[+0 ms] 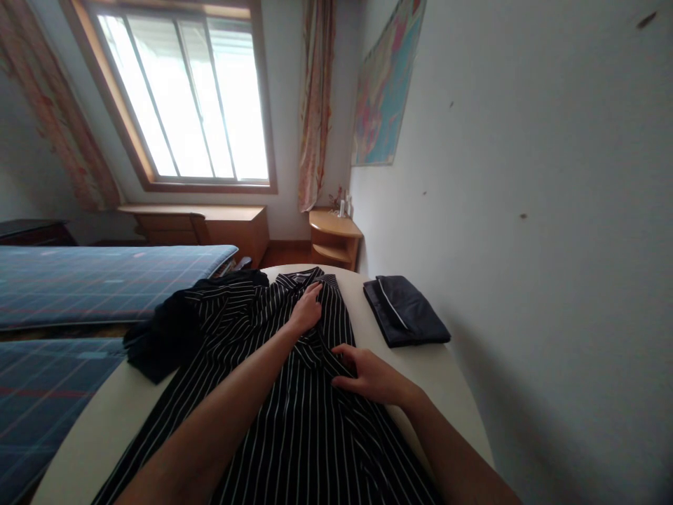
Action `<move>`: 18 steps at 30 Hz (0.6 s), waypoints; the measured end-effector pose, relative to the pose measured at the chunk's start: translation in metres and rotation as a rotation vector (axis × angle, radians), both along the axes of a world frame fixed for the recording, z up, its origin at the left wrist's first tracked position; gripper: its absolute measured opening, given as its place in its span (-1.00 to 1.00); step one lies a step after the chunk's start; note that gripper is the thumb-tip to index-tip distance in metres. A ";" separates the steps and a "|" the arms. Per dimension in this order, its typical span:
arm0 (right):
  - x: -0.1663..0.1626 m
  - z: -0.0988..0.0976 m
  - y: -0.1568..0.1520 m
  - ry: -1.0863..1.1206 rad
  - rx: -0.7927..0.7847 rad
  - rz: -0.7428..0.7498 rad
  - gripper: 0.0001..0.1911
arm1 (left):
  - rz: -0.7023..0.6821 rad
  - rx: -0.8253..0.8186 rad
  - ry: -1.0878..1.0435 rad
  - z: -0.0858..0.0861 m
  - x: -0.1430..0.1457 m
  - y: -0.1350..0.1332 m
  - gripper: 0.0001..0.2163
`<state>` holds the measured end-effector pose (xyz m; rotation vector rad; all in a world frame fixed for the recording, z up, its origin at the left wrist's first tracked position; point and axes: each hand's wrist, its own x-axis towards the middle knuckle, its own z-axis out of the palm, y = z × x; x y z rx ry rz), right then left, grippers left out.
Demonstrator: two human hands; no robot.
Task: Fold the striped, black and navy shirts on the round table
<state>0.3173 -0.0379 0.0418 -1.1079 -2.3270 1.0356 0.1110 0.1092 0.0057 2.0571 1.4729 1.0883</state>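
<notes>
A black shirt (294,421) with thin white stripes lies spread over the round cream table (463,393), its collar at the far edge. My left hand (308,310) is on the shirt just below the collar, its fingers closed on the cloth. Lower and to the right, my right hand (371,375) grips the shirt's side, with a fold of cloth between thumb and fingers. The shirt's left sleeve area is bunched over dark clothing (173,330) at the table's left edge.
A folded dark navy garment (407,312) lies on the table's right, close to the white wall (552,280). A bed with a blue plaid cover (105,284) stands at left. Beyond are a wooden desk (236,224) and a small corner shelf (336,224).
</notes>
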 end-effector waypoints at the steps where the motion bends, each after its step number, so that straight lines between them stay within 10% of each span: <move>1: 0.001 0.001 -0.001 -0.014 -0.012 0.004 -0.46 | 0.006 0.011 0.011 0.001 -0.003 -0.001 -0.35; 8: 0.003 0.014 -0.010 -0.153 -0.106 0.130 -0.74 | 0.040 -0.033 0.100 -0.013 -0.027 -0.005 -0.33; 15: -0.002 0.022 -0.023 -0.067 -0.335 0.262 -0.15 | 0.034 -0.055 0.169 -0.013 -0.038 -0.010 -0.40; 18: -0.007 0.017 -0.025 -0.090 -0.269 0.257 -0.29 | 0.034 -0.071 0.198 -0.010 -0.040 -0.020 -0.44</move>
